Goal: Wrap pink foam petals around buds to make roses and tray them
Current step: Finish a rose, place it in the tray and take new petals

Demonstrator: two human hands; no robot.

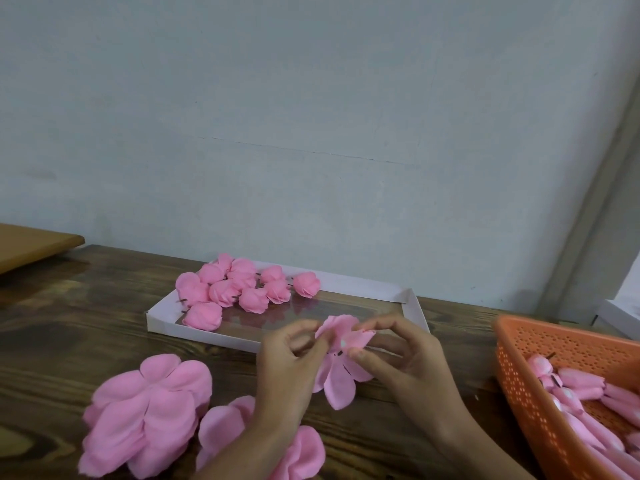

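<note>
While held before the tray — petals: pinched by left hand and right hand fingers.
Risk: slack pinch — wrap unfurls.

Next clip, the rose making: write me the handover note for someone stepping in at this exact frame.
Left hand: pinches the petal sheet, held above the table.
Right hand: pinches the same sheet from the other side. I cannot tell whether a bud is inside it.
Things: roses lie in the tray's far-left part; petal stacks are near left; buds fill the basket at right.
Done: about ten roses trayed.
Left: finish wrapping this sheet, tray it, then work through the remaining buds.
</note>
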